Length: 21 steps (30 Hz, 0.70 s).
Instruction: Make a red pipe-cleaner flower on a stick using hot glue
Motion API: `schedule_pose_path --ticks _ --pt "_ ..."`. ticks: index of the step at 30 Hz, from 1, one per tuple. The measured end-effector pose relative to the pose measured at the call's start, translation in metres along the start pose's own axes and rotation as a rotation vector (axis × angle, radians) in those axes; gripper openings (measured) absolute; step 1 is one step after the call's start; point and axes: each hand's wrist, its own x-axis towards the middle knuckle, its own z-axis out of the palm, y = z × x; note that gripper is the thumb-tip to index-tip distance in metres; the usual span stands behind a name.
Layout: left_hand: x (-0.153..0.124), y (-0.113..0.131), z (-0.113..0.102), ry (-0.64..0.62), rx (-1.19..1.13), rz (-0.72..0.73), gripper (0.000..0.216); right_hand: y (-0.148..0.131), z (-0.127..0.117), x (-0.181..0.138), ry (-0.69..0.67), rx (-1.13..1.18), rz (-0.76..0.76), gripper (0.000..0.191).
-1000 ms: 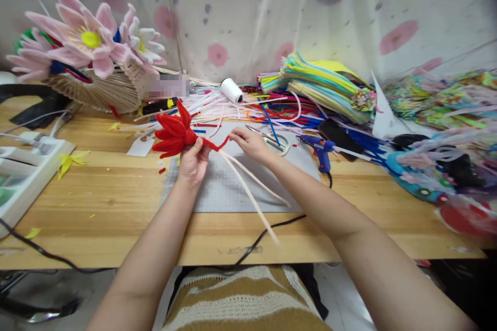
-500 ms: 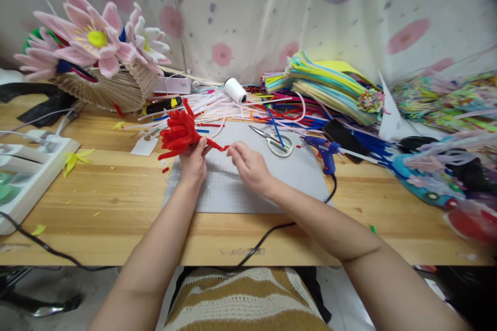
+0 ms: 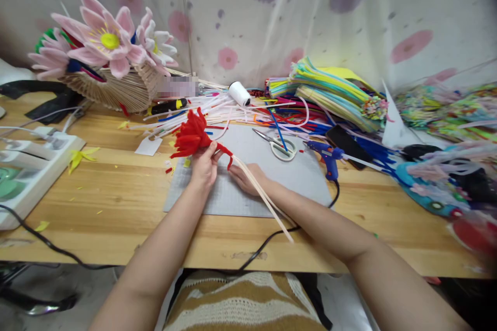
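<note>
My left hand (image 3: 204, 165) is closed round the base of a red pipe-cleaner flower (image 3: 191, 135), held just above the grey cutting mat (image 3: 248, 186). From the flower's base a short red pipe-cleaner tail (image 3: 226, 153) curls right, and pale pink stems (image 3: 264, 196) run down to the lower right across my right wrist. My right hand (image 3: 246, 178) sits low on the mat under those stems, fingers curled near the red tail; what it grips is hidden.
Scissors (image 3: 278, 145) and a blue glue gun (image 3: 328, 158) lie on the mat's far right, its cord trailing off the table edge. Behind are heaps of coloured pipe cleaners (image 3: 330, 93), a white thread spool (image 3: 239, 93), a basket of pink flowers (image 3: 112, 67), and a power strip (image 3: 34, 160) at left.
My right hand moved back from beside the scissors, down towards me and under the pale stems, close to my left hand. The red flower turned in my left hand.
</note>
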Motion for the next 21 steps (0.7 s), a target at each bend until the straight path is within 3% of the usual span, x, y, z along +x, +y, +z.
schedule_pose_path --ticks 5,9,14,21 --pt "-0.003 0.001 0.004 0.039 0.079 0.108 0.031 -0.020 0.006 -0.003 0.111 0.084 -0.220 0.029" --pt "-0.002 0.004 0.003 0.026 0.131 0.105 0.030 -0.016 0.004 -0.004 0.167 0.192 -0.197 0.025" --pt "-0.001 0.002 -0.001 -0.079 0.187 0.035 0.035 -0.007 0.008 -0.010 0.159 0.237 -0.177 0.025" --pt "-0.002 -0.007 0.000 -0.008 0.314 0.266 0.036 -0.011 0.008 -0.014 0.132 0.177 -0.193 0.026"
